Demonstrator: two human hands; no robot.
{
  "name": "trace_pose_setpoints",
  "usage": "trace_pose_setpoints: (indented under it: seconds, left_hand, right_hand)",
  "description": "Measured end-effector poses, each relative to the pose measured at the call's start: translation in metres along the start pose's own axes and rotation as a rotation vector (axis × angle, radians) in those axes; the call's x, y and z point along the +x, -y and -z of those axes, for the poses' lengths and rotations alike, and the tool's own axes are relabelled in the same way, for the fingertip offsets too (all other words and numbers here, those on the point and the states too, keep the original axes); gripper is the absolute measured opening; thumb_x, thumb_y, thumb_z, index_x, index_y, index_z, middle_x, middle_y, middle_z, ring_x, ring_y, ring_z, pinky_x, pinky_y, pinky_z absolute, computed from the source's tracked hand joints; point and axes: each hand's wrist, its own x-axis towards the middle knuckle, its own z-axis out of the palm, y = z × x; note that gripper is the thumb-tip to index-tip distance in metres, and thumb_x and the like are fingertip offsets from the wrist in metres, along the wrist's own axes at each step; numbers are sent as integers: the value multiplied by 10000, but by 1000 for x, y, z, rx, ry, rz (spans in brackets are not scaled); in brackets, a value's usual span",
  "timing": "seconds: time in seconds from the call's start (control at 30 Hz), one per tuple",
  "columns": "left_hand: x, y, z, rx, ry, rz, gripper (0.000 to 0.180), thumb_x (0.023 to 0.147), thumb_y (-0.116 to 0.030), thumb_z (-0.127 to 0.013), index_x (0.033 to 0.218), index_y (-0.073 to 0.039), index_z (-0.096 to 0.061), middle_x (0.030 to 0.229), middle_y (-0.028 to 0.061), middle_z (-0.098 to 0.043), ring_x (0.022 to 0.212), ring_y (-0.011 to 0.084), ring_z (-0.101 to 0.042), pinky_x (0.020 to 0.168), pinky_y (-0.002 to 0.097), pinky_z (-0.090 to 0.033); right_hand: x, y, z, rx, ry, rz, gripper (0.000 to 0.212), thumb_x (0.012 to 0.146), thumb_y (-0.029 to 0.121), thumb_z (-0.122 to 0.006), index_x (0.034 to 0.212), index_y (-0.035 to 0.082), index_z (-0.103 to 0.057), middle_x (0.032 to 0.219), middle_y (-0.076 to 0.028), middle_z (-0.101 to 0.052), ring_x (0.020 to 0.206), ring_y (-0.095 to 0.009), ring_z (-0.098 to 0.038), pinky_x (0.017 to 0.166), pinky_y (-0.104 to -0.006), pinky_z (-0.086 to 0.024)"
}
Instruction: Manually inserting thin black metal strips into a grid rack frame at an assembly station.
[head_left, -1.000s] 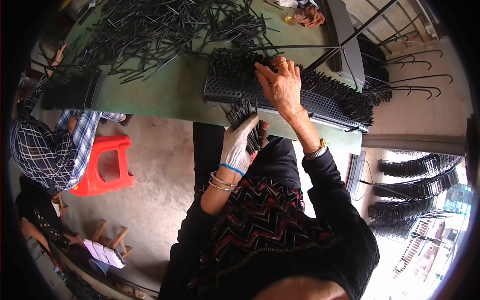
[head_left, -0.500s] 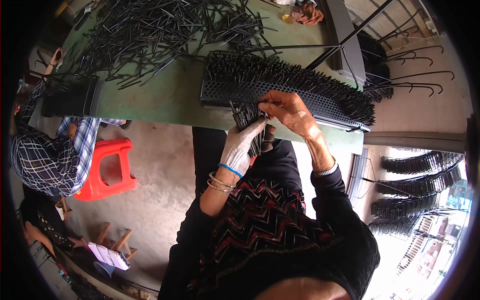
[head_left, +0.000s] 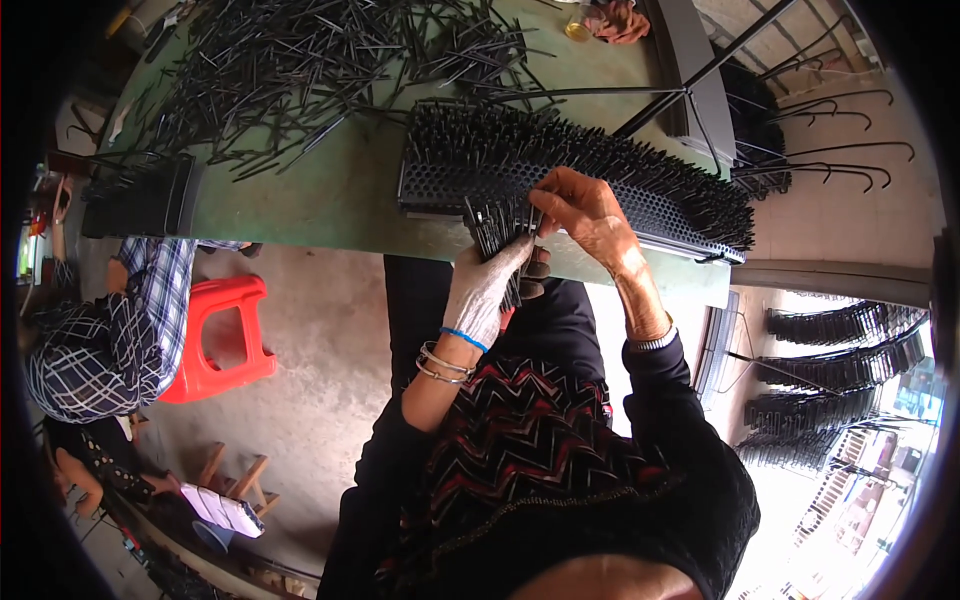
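My left hand (head_left: 487, 283), in a white glove with a blue cuff, is closed round a bundle of thin black rods (head_left: 488, 232) in front of the table edge. Bare, my right hand (head_left: 590, 220) pinches at the bundle's right side, thumb and forefinger together at the end of one rod. Just beyond both hands lies a long perforated black rack (head_left: 470, 185), its holes filled with many upright black rods (head_left: 560, 140). A large loose heap of similar rods (head_left: 300, 70) is spread over the far left of the green table (head_left: 290, 205).
A red plastic stool (head_left: 220, 340) stands on the floor at left, beside a person in a checked garment (head_left: 95, 350). Metal bars (head_left: 655, 110) cross above the rack's far side. A cup (head_left: 577, 28) and a reddish cloth (head_left: 617, 22) sit at the far edge. Dark racks (head_left: 815, 370) hang at right.
My right hand has shifted slightly right and up, its fingers still beside the bundle. My left hand keeps its grip. The person at left has bent lower.
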Motion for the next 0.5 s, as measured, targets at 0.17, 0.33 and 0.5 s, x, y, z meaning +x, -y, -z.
trace_pose_setpoints:
  seconds: [0.17, 0.33, 0.5]
  left_hand:
    - [3, 0, 8, -2, -27, 25, 216, 922, -187, -642, 1040, -6, -639, 830, 104, -694, 682, 182, -689, 537, 282, -571]
    - [4, -1, 4, -103, -58, 62, 206, 932, -206, -635, 1048, -36, -629, 852, 112, -690, 701, 200, -689, 554, 324, -587]
    - [11, 10, 9, -268, -15, 90, 159, 932, -184, -629, 1013, -49, -614, 842, 108, -680, 696, 216, -679, 580, 367, -601]
  right_hand:
    - [0, 7, 5, 83, -92, 20, 154, 933, 84, -596, 991, -57, -612, 817, -90, -653, 676, -144, -656, 644, -248, -527]
    - [-1, 15, 4, -1, -341, 142, 119, 949, 42, -578, 1025, -46, -604, 851, -88, -662, 725, -143, -677, 667, -243, -530]
    - [14, 4, -7, -148, -546, 298, 95, 954, 47, -575, 1015, -22, -602, 847, -66, -703, 781, -109, -689, 678, -211, -501]
